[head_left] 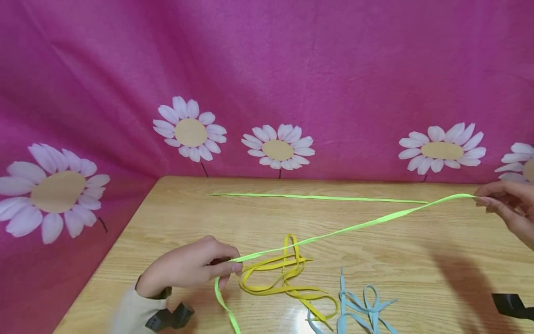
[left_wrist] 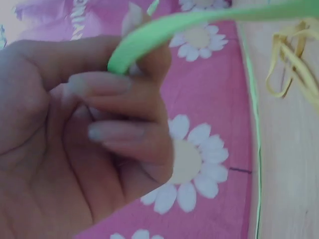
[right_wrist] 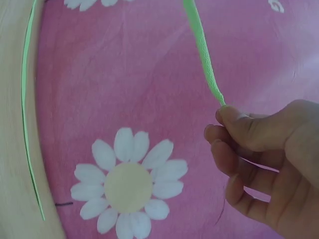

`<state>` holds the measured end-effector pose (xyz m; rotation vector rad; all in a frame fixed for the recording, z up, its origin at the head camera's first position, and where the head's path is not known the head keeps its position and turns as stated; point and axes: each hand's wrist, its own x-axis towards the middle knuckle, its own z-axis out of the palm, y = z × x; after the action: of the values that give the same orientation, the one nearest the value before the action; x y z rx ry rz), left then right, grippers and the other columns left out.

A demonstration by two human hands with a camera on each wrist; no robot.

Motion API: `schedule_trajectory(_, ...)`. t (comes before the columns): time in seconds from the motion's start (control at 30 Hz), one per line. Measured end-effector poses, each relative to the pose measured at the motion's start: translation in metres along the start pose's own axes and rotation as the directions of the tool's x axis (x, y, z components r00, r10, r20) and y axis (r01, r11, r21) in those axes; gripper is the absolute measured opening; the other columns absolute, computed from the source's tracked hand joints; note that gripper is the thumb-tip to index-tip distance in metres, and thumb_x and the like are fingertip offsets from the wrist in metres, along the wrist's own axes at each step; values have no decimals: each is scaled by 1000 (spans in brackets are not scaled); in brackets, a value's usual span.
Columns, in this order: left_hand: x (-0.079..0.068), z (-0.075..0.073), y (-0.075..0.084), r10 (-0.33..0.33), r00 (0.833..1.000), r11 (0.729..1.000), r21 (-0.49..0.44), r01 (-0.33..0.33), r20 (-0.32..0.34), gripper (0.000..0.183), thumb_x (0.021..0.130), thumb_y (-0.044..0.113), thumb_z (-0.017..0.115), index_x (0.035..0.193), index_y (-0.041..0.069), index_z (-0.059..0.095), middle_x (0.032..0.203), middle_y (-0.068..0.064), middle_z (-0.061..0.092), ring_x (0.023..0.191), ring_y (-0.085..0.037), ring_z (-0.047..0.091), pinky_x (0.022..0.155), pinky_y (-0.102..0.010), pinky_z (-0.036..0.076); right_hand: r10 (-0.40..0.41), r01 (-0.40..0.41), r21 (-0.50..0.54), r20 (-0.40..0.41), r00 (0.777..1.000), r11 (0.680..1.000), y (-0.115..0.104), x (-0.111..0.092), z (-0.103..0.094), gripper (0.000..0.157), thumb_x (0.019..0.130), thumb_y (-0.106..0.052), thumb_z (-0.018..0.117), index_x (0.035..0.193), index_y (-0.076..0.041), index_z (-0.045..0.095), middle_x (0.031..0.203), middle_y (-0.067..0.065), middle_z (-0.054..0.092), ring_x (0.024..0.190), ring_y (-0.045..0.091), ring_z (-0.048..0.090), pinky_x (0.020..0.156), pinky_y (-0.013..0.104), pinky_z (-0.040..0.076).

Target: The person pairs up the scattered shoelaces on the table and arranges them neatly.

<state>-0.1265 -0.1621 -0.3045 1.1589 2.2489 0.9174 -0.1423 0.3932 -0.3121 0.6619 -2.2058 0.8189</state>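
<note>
A neon green shoelace (head_left: 375,221) stretches above the table between my two hands, slanting up to the right. My left hand (head_left: 196,262) pinches it, and its other part hangs down toward the near edge. In the left wrist view the fingers of the left hand (left_wrist: 119,109) are curled, with the lace (left_wrist: 164,32) coming out over them. At the far right my right hand (head_left: 511,204) pinches the lace's tip; the right wrist view shows thumb and fingertips of that hand (right_wrist: 264,149) meeting at the narrow end of the lace (right_wrist: 205,55).
Another green lace (head_left: 321,197) lies nearly straight along the table's back. A loosely looped yellow lace (head_left: 271,291) lies beneath the stretched one, with a tangled light blue lace (head_left: 363,306) to its right. Behind the wooden table (head_left: 175,208) hangs a pink cloth (head_left: 333,69) with daisies.
</note>
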Motion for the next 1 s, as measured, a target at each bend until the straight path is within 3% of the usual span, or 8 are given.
schedule_trajectory(0.1, -6, -8, -6, 8, 1000, 1000, -9, -8, 16, 18, 102, 16, 49, 93, 15, 65, 67, 14, 55, 58, 2, 44, 58, -18, 40, 9, -9, 14, -15, 1000, 1000, 17, -7, -3, 13, 97, -21, 53, 94, -32, 58, 79, -31, 56, 61, -14, 49, 53, 5, 39)
schedule_trajectory(0.23, -14, -17, -15, 0, 1000, 1000, -21, 0, 8, 18, 102, 12, 47, 103, 11, 65, 69, 13, 54, 62, 0, 49, 59, -20, 43, 50, -45, 112, -44, 998, 993, 29, -12, -6, 29, 97, -1, 53, 93, -28, 61, 80, -32, 60, 62, -15, 53, 56, 4, 41)
schedule_trajectory(0.33, -20, -23, -24, -26, 1000, 998, -58, 26, 0, 20, 103, 14, 46, 106, 9, 65, 68, 12, 51, 62, -2, 49, 59, -21, 43, 83, -73, 168, -51, 995, 983, 28, -13, -5, 35, 94, 7, 53, 92, -27, 64, 77, -28, 62, 61, -13, 55, 56, 4, 42)
schedule_trajectory(0.4, -25, -25, -31, -31, 1000, 996, -87, 31, -1, 20, 102, 14, 46, 106, 8, 65, 67, 10, 49, 60, -6, 49, 60, -22, 43, 92, -86, 124, -47, 995, 989, 24, -12, -3, 35, 94, 6, 55, 92, -29, 63, 76, -29, 61, 60, -13, 54, 55, 4, 41)
schedule_trajectory(0.6, -41, -33, -60, -54, 998, 977, -206, 56, 13, 24, 103, 11, 44, 108, 2, 65, 62, -8, 43, 56, -6, 42, 56, -24, 41, 132, -125, 134, -42, 990, 983, 19, -10, 2, 35, 92, 6, 57, 88, -28, 63, 72, -26, 60, 57, -10, 51, 50, 7, 37)
schedule_trajectory(0.73, -53, -47, -70, -72, 991, 973, -226, 45, -112, 26, 104, 7, 40, 109, -4, 62, 63, -14, 35, 53, -10, 32, 50, -29, 33, 157, -147, 171, -46, 986, 974, 29, -15, 0, 33, 94, 3, 56, 87, -29, 64, 72, -25, 60, 57, -10, 51, 54, 5, 39)
schedule_trajectory(0.9, -71, -62, -77, -111, 937, 980, -193, 49, -330, 22, 102, 5, 42, 103, -7, 61, 64, -4, 37, 54, -13, 32, 48, -30, 32, 194, -186, 172, -29, 981, 967, 51, -26, -6, 40, 93, 8, 54, 87, -30, 64, 71, -25, 61, 56, -10, 52, 55, 4, 41)
schedule_trajectory(1.0, -78, -64, -80, -169, 871, 980, -171, 100, -462, 19, 100, 5, 48, 99, -8, 62, 68, 3, 48, 59, -8, 43, 52, -25, 39, 182, -173, 225, -21, 983, 959, 69, -32, -7, 42, 92, 13, 53, 89, -27, 67, 74, -24, 64, 57, -9, 54, 57, 5, 43)
